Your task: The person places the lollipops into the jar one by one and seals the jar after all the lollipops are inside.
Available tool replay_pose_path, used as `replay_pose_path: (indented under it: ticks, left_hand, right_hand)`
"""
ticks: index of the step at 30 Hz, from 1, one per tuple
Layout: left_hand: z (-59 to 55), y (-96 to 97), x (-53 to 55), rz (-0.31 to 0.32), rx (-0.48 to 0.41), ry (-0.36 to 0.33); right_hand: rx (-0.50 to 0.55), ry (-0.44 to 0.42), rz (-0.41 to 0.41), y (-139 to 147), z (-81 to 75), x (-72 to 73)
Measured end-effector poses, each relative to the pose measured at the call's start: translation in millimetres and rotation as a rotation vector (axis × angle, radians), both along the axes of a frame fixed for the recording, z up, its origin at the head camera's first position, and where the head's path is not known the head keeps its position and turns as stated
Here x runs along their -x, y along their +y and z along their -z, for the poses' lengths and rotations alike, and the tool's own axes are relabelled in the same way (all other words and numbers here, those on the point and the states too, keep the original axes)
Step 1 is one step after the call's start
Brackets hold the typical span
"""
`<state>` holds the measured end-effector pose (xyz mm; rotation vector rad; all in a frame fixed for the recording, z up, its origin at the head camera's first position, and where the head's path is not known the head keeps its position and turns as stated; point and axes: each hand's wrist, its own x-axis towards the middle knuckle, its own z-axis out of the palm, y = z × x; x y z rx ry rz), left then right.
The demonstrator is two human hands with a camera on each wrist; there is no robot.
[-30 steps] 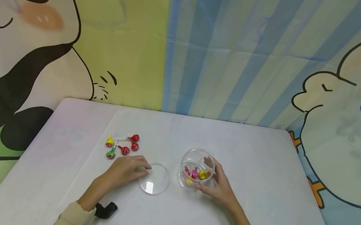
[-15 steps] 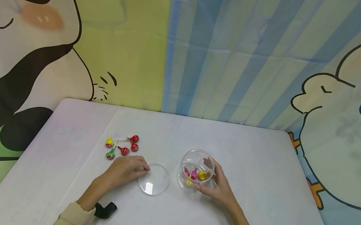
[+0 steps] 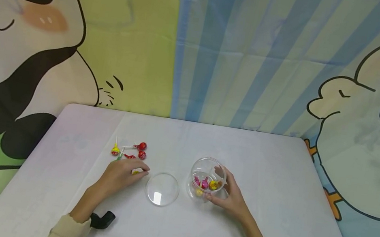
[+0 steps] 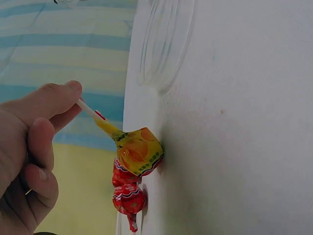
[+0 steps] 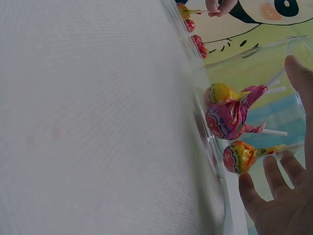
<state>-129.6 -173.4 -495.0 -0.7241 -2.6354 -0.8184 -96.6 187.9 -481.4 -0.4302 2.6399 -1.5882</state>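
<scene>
In the head view my left hand (image 3: 120,177) hovers left of a clear round lid (image 3: 162,189). Its thumb and a finger pinch the white stick of a yellow lollipop (image 4: 139,151), whose wrapped head points down close to the tabletop in the left wrist view. My right hand (image 3: 232,194) grips the side of a clear jar (image 3: 205,162), thumb on one side and fingers around the other. Inside the jar are several wrapped candies, among them a pink lollipop (image 5: 230,119) and another yellow lollipop (image 5: 239,156), their sticks toward the opening.
Beyond my left hand lie several lollipops on the white table (image 3: 261,158): a red lollipop (image 3: 141,146), a second red lollipop (image 3: 142,155) and a yellow-and-red lollipop (image 3: 115,151). A green one is mostly covered by my hand. A cartoon-printed curtain (image 3: 221,57) hangs behind the table.
My left hand has shifted left, off the lid's edge, carrying the yellow lollipop and covering more of the green and red ones. My right hand and the jar stay in place.
</scene>
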Motion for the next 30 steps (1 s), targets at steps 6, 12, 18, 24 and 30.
replay_pose_path:
  ticks: [6,12,18,24,30]
  left_hand:
    - [-5.7,-10.6,-4.0,-0.032,-0.013,0.011]
    - [-21.1,-17.9,-10.6,-0.114,0.088,-0.05]
    - [-35.1,-21.3,-15.2,-0.133,0.183,-0.117]
    - [-36.0,-17.4,-16.6,-0.167,0.115,0.004]
    - [-48.1,18.9,-15.1,-0.094,-0.299,0.15]
  right_hand:
    - [-0.003,0.003,0.005,0,-0.7,-0.8]
    - [0.004,-0.005,0.002,1,0.2,-0.7]
    - [-0.004,0.005,-0.006,1,1.5,0.1]
    - [-0.005,0.011,0.0,9,32.5,9.4]
    - [-0.001,0.015,0.014,12,38.2,10.6]
